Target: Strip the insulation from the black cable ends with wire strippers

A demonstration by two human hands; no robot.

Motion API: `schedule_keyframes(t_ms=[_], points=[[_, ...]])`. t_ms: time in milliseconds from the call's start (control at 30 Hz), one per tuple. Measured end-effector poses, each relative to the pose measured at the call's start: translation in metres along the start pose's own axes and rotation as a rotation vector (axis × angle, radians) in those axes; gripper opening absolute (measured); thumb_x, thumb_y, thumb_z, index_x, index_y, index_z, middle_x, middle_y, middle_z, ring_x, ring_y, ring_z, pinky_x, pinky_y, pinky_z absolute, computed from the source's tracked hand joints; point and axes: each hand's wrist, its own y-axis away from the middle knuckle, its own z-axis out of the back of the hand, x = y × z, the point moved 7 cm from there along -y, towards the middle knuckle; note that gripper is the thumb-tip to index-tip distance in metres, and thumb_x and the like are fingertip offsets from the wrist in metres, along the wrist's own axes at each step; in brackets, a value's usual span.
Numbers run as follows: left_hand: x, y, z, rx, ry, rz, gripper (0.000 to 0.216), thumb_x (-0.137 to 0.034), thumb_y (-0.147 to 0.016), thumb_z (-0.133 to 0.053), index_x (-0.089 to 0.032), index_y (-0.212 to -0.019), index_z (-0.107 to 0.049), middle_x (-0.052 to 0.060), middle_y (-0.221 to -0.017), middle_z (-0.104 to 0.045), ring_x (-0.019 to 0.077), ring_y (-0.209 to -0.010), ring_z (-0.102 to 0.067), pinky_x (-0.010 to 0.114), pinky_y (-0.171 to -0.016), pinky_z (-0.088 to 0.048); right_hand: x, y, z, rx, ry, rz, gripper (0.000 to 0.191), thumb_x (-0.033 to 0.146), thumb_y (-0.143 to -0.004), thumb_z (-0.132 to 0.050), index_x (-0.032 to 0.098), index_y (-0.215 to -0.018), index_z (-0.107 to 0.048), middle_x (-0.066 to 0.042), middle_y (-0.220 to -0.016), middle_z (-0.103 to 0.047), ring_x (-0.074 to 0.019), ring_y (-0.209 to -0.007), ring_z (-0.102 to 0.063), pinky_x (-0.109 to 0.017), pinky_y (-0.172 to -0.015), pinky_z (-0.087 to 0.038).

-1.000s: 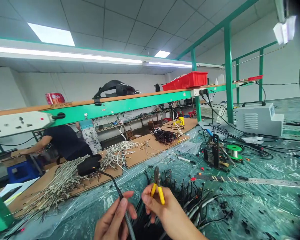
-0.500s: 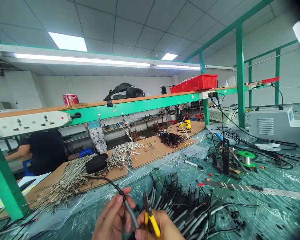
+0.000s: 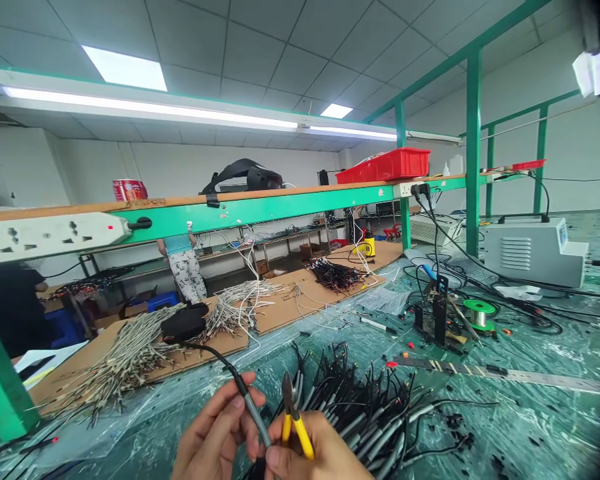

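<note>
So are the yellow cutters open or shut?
Shut: the cutters in the right hand show dark jaws closed to one point, the grey cable beside them, not between.

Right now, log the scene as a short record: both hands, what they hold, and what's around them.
Left hand: pinches a grey-sleeved cable
Right hand: grips yellow-handled cutters, tip up, beside the cable
Behind hands: pile of black cables on the bench cover
Far left: pale wire bundles on cardboard
Far right: solder spool
</note>
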Motion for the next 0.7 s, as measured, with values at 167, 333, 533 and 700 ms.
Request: schedule_keyframes(t_ms=[167,333,533,700], points=[[0.002,-0.001,0.003,0.021,-0.047,-0.006,0.04,-0.032,-0.063,-0.083,-0.015,-0.097,-0.073,0.005,-0.077,-0.072,0.0153,-0.046,-0.055,0.033,-0.038,-0.051,-0.004,-0.001,0.001,-0.011,-0.013,-0.031,0.066,0.068,-0.054,-0.075,0.019,-0.089,-0.047,0.001,-0.068,-0.059,-0.0113,-0.063,-0.052,-0.025,-0.063,-0.035],[0.001,-0.001,0.002,0.002,-0.076,-0.01,0.042,-0.033,-0.061,-0.084,-0.015,-0.098,-0.073,0.0,-0.058,-0.064,0.0158,-0.047,-0.055,0.031,-0.04,-0.052,-0.004,-0.001,0.001,-0.028,-0.019,-0.069,0.064,0.065,-0.054,-0.076,0.02,-0.088,-0.047,0.002,-0.068,-0.059,-0.0108,-0.06,-0.051,-0.024,-0.06,-0.034],[-0.005,-0.002,0.004,-0.026,-0.091,-0.031,0.046,-0.035,-0.056,-0.087,-0.015,-0.095,-0.072,0.008,-0.081,-0.074,0.0145,-0.045,-0.055,0.033,-0.041,-0.053,-0.003,-0.004,0.006,-0.068,0.076,-0.023,0.048,0.052,-0.059,-0.074,0.02,-0.086,-0.051,0.003,-0.066,-0.055,-0.0118,-0.06,-0.049,-0.025,-0.06,-0.036],[-0.02,0.0,0.005,-0.064,-0.027,-0.094,0.037,-0.049,-0.063,-0.079,-0.016,-0.071,-0.065,0.009,-0.072,-0.075,0.018,-0.047,-0.062,0.03,-0.046,-0.052,0.023,0.002,0.02,-0.187,0.596,0.2,0.011,0.027,-0.074,-0.061,0.019,-0.076,-0.054,0.002,-0.068,-0.051,-0.0128,-0.063,-0.043,-0.025,-0.059,-0.032]])
